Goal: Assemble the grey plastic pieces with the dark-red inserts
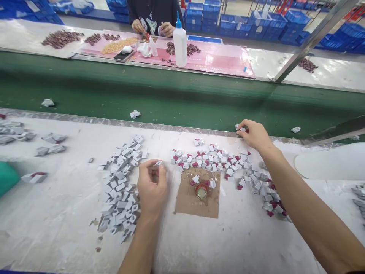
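My left hand (152, 182) is closed in a pinch on a small grey piece (159, 163), just right of a long pile of grey pieces (121, 186). At the edge of the green belt, my right hand (252, 133) pinches a small grey and dark red part (242, 129). Between the hands lies a cluster of grey and dark red parts (211, 158). Below it, a brown cardboard square (185, 198) bears a round cap (201, 191) and a few parts. A further pile of grey and red parts (268, 194) lies beside my right forearm.
The green belt (176, 102) crosses beyond the white table (199, 243), with scattered grey parts on it. On the far side stands a white bottle (180, 45), near a person's hands (152, 28). A metal post (313, 42) slants at the right. Something teal (8, 178) is at the left.
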Action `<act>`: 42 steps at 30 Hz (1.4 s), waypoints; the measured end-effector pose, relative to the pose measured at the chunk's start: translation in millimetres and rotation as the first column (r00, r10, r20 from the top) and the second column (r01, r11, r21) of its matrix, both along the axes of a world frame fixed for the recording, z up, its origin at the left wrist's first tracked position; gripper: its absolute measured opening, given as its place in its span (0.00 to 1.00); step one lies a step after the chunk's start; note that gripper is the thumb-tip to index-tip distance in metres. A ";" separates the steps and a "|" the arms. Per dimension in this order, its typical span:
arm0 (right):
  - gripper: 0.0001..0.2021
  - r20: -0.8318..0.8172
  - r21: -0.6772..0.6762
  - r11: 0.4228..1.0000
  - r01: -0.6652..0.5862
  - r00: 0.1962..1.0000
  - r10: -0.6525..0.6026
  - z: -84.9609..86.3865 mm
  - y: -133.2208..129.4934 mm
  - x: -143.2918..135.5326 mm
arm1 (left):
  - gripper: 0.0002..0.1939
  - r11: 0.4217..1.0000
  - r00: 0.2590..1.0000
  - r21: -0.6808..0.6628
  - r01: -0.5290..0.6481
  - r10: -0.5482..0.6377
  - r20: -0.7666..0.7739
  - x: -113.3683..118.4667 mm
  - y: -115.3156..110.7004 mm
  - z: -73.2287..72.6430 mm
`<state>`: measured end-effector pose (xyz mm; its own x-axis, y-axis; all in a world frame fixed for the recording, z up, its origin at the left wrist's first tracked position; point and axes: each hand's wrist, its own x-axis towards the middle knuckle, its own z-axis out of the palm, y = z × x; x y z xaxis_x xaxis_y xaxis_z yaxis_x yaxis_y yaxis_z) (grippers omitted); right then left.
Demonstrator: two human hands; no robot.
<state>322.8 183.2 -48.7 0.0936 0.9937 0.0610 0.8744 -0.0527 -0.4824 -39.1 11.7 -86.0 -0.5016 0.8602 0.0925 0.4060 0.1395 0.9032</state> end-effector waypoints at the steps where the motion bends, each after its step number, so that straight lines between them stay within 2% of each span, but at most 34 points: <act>1: 0.02 -0.003 0.011 1.000 0.003 1.000 -0.003 1.1 -1.1 -0.7 | 0.13 1.000 1.000 -0.002 0.009 -0.009 -0.010 0.2 -0.5 0.3; 5: 0.02 -0.014 0.063 0.996 0.064 0.998 -0.063 17.7 -20.6 2.9 | 0.13 1.000 1.000 0.007 0.023 -0.023 0.006 -0.2 -2.2 0.6; 7: 0.04 -0.021 0.070 0.992 0.101 0.995 -0.100 28.8 -47.3 8.2 | 0.13 1.000 0.999 0.013 0.015 -0.016 0.028 -0.5 -2.7 -0.1; 10: 0.08 -0.030 0.041 0.987 0.158 0.987 -0.157 40.4 -103.0 15.9 | 0.13 1.000 0.999 0.027 0.013 -0.014 0.045 0.4 -3.1 -1.1; 14: 0.13 -0.065 -0.030 0.976 0.214 0.974 -0.216 41.9 -165.9 17.4 | 0.16 0.997 0.992 0.058 0.049 -0.055 0.115 4.0 -4.9 1.3; 17: 0.17 -0.146 -0.040 0.960 0.278 0.949 -0.281 40.6 -191.5 10.7 | 0.15 0.996 0.983 0.013 0.085 -0.086 0.161 6.1 -7.9 8.6; 20: 0.16 -0.322 -0.011 0.945 0.327 0.893 -0.313 43.9 -209.4 -2.7 | 0.12 0.990 0.944 0.006 0.140 -0.135 0.302 7.9 -11.4 20.6; 23: 0.12 -0.379 0.001 0.969 0.247 0.897 -0.228 46.4 -228.0 -23.8 | 0.12 0.974 0.850 0.060 0.221 -0.222 0.478 11.3 -15.6 33.4; 27: 0.08 -0.395 -0.039 0.999 0.015 0.918 -0.029 36.2 -250.8 -57.2 | 0.15 0.936 0.717 0.044 0.349 -0.297 0.631 18.5 -23.5 44.7; 31: 0.05 -0.364 -0.052 0.996 -0.079 0.930 0.055 17.3 -263.1 -75.0 | 0.20 0.926 0.681 -0.004 0.378 -0.275 0.679 23.2 -31.7 47.6; 34: 0.05 -0.341 -0.047 0.993 -0.113 0.936 0.090 9.3 -268.8 -74.8 | 0.25 0.921 0.716 -0.070 0.383 -0.249 0.652 22.5 -37.6 47.7; 38: 0.08 -0.270 -0.002 0.986 -0.165 0.950 0.159 9.7 -279.1 -70.5 | 0.19 0.925 0.875 -0.151 0.350 -0.265 0.405 15.6 -51.4 47.7; 40: 0.11 -0.217 0.022 0.994 -0.108 0.970 0.110 11.1 -284.9 -69.9 | 0.18 0.930 0.942 -0.228 0.288 -0.233 0.241 10.2 -59.6 46.9; 42: 0.11 -0.182 0.006 1.000 0.001 0.983 0.001 11.0 -289.3 -71.5 | 0.17 0.921 0.974 -0.319 0.223 -0.195 0.118 4.8 -65.3 46.0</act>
<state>251.3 -106.1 -37.7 0.1036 0.9934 0.0489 0.7720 -0.0493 -0.6337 -34.3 -53.6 -40.0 -0.3006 0.9214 -0.2464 0.3843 0.3535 0.8529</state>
